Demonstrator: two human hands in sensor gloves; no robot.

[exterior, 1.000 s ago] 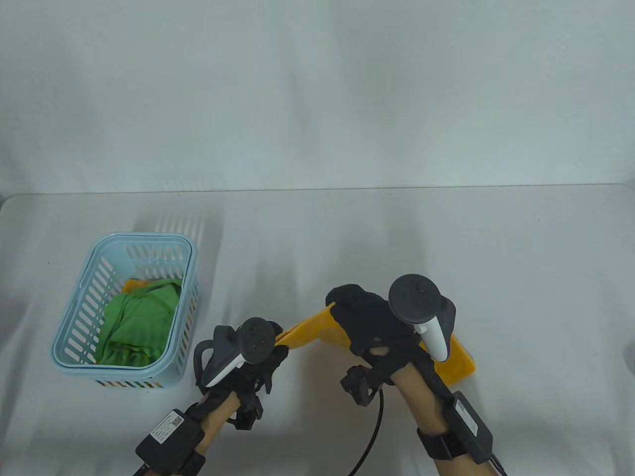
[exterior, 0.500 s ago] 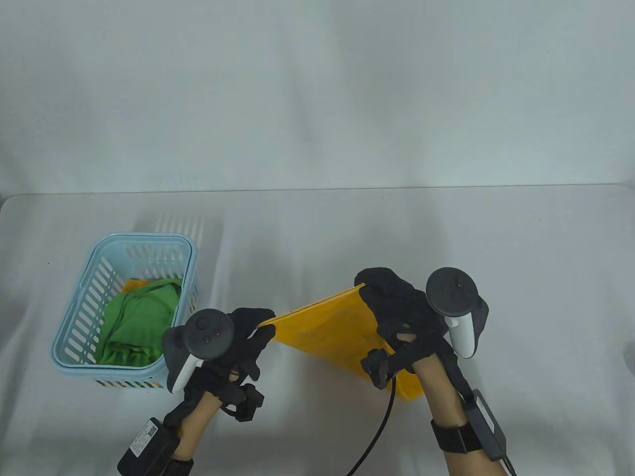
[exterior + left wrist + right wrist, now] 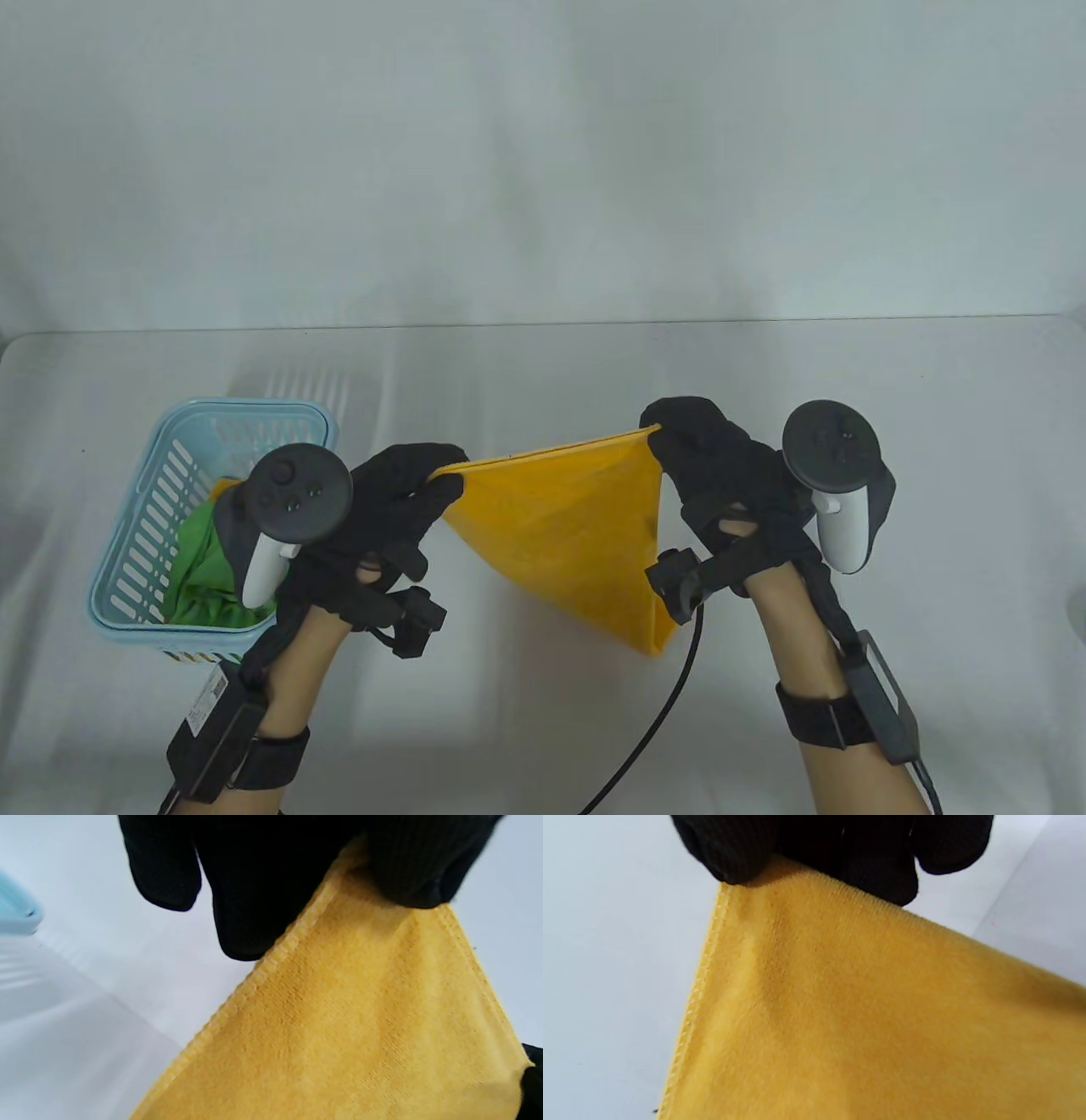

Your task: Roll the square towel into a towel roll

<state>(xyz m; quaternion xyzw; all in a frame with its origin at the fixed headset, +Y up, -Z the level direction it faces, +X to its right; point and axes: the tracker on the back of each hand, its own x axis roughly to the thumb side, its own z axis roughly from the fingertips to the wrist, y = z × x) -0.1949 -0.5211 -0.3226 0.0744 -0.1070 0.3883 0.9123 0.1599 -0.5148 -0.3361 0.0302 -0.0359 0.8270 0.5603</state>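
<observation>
Each black-gloved hand, left hand [image 3: 386,509] and right hand [image 3: 713,475], pinches a corner of the yellow square microfibre towel [image 3: 568,535]; its six-o'clock tip hangs creased, fingertips hidden.

A pale grey-white table [image 3: 764,407] fills the lower half of the table view, its far edge running straight across and its corners rounded. Behind it hangs a plain white backdrop [image 3: 543,153] (softly mottled, perhaps cloth). The light is even and diffuse, throwing only faint shadows on the table.
</observation>
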